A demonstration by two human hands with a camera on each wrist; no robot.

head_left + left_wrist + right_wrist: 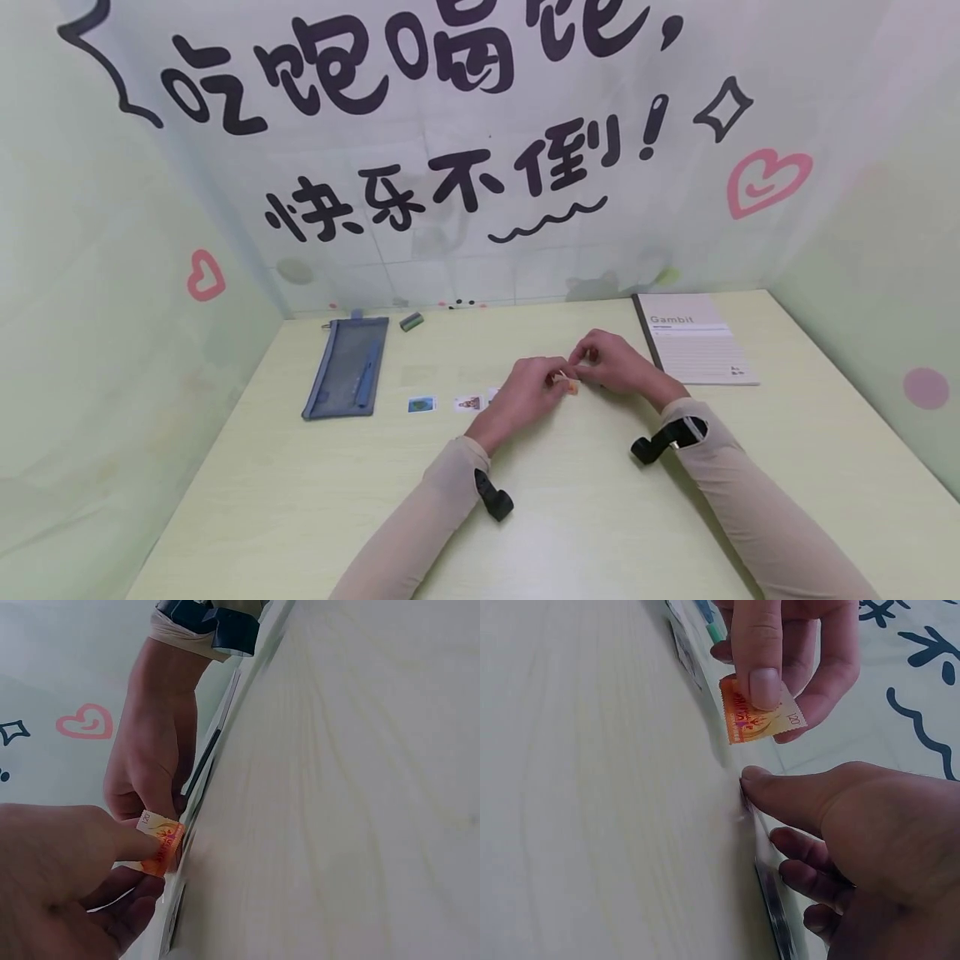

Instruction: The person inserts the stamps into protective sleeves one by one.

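Note:
My left hand (528,392) pinches a small orange postage stamp (754,720) between thumb and fingers; the stamp has perforated edges and a pale end. Just to its right is my right hand (615,364), with its thumb (780,791) extended low by the tabletop and the other fingers bent. Whether its fingertips hold anything is hidden. Left of the hands lie a blue-green stamp (422,404) and a pale stamp with a figure on it (468,403). A third pale piece (492,393) shows partly behind my left hand.
A blue mesh zip pouch (345,367) with a blue pen-like item inside lies at the left. Near the back edge sits a small grey-green block (412,322). A notebook (697,337) with a dark spine lies at the back right. Printed cloth (465,267) walls the table.

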